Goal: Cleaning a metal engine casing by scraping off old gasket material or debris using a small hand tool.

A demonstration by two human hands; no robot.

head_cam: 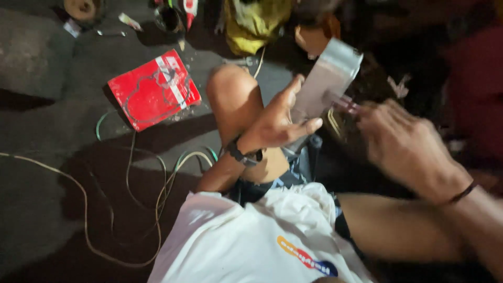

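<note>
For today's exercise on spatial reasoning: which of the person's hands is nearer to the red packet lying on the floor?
Left. The left hand grips a grey metal piece above the knee, just right of the red packet. The right hand is further right, beyond the metal piece.

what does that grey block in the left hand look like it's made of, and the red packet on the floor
The grey block in the left hand looks like metal with a dull brushed finish: flat faces catch a soft sheen, though blur leaves it open. The red packet looks like glossy card or plastic film, showing bright highlights.
</note>
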